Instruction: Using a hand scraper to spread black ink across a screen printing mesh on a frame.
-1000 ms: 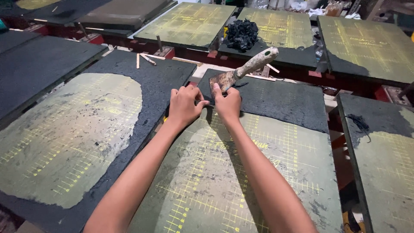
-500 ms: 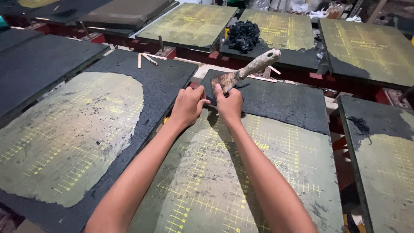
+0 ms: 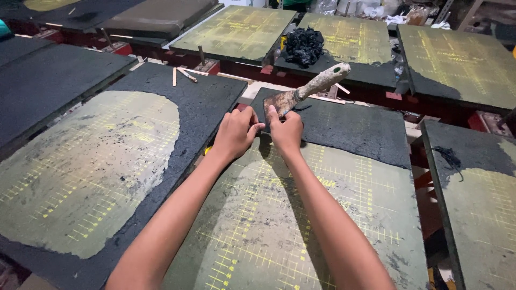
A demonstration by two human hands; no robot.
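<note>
Both hands out at 12 o'clock over the middle board [image 3: 322,215], a green gridded panel with yellow lines. Its far end is coated in dark rough material [image 3: 355,129]; the near end is bare and scuffed.

Left hand [image 3: 235,134]: fingers curled, tips pinching at the near edge of the dark coating, about 11 o'clock. What sits between the fingertips can't be made out; too small, and the hand's own knuckles cover it.

Right hand [image 3: 286,131]: just beside the left, the two nearly touching. Thumb up, fingers wrapped low on a scraper [image 3: 309,91]. Rusty blade sits right above the thumb, worn pale handle angles off toward 1 o'clock, clear of the surface. The grip point on the blade end is hidden by the fingers; can't tell whether the blade edge touches the coating.

Around:
- 9 o'clock: second board [image 3: 97,166], pale bare oval in the middle, dark coating around the rim. Its near corner is cut off by the frame.
- 11 o'clock, far edge of that board: a few thin wooden sticks [image 3: 180,74].
- 12 o'clock, far row: black crumpled lump [image 3: 303,45] on another panel; material unclear.
- 3 o'clock: another board [image 3: 478,193], partly coated, cut off at right.
- Top right clutter too blurred to identify.
</note>
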